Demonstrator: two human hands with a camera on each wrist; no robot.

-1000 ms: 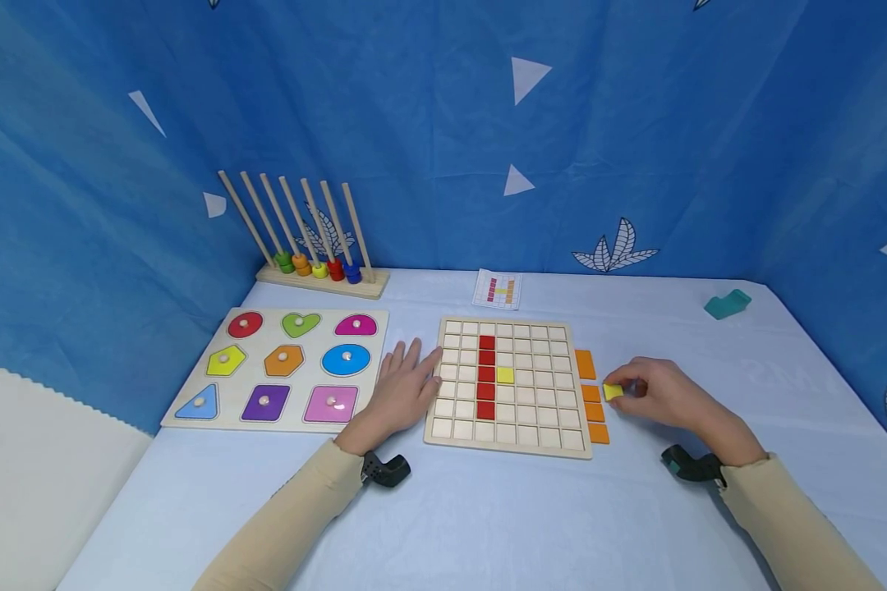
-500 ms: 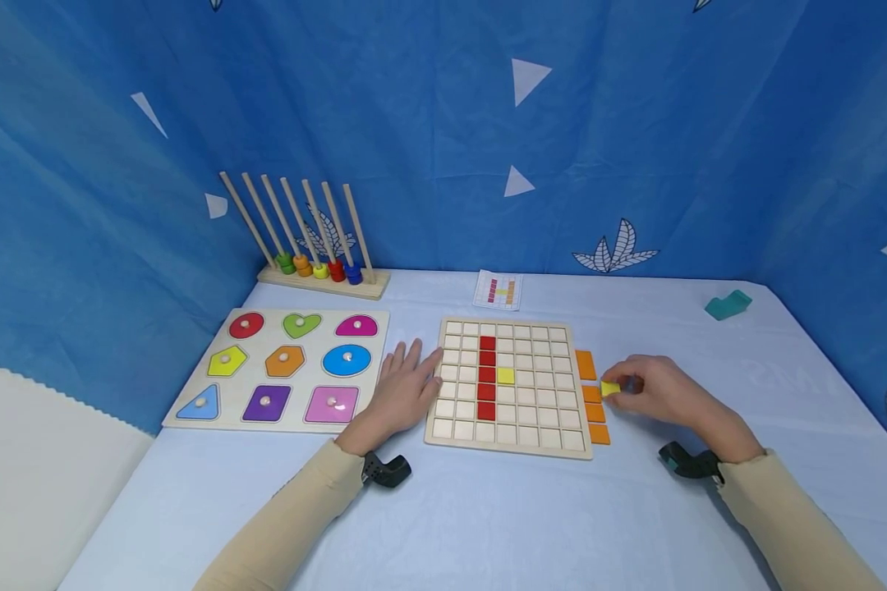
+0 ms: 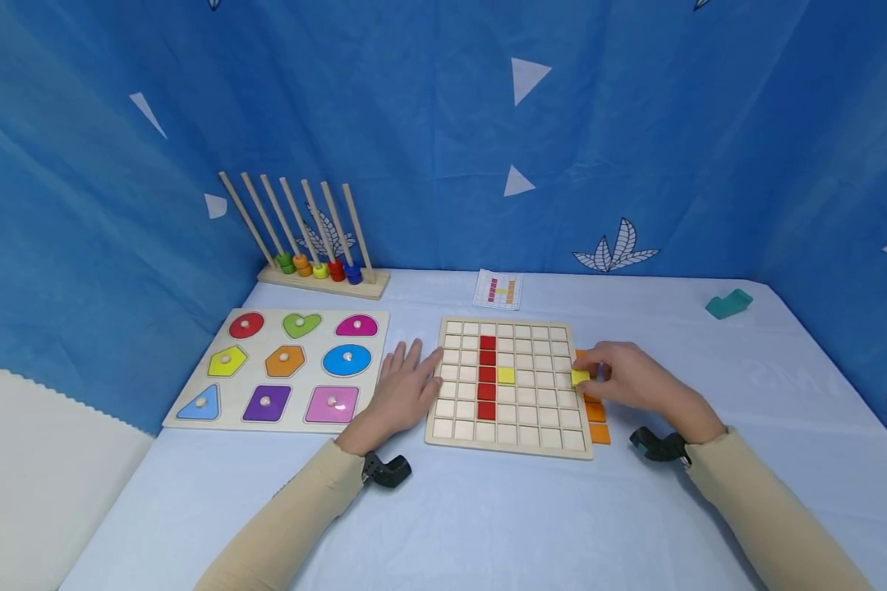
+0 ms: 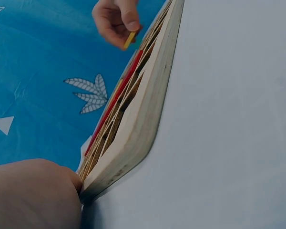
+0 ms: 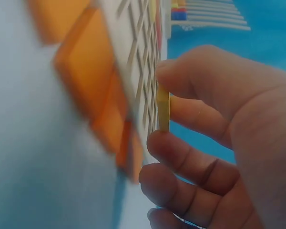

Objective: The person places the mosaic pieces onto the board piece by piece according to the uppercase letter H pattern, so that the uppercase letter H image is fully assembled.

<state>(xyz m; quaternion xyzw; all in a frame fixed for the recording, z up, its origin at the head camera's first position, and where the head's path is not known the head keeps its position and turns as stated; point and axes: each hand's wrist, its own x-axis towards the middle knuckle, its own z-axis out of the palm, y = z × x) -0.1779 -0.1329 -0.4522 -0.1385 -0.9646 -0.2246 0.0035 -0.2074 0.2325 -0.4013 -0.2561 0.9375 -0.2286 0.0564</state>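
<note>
My right hand (image 3: 631,379) pinches a yellow square tile (image 3: 580,377) between thumb and fingers, just over the right edge of the wooden grid board (image 3: 510,443). In the right wrist view the tile (image 5: 163,109) is seen edge-on. My left hand (image 3: 402,390) lies with fingers spread, its fingertips touching the board's left edge. On the board, several red tiles (image 3: 486,374) form a column, and one yellow tile (image 3: 505,375) sits to the right of that column. Orange tiles (image 3: 597,412) lie along the board's right side, partly hidden by my right hand.
A pattern card (image 3: 498,290) lies behind the board. To the left is a shape puzzle (image 3: 303,404) with knobbed pieces, and behind it a peg stand (image 3: 324,283) with coloured rings. A teal piece (image 3: 728,304) lies at the far right.
My right hand has moved left with the yellow tile, from beside the orange tiles to over the board's right edge. My left hand has stayed in place.
</note>
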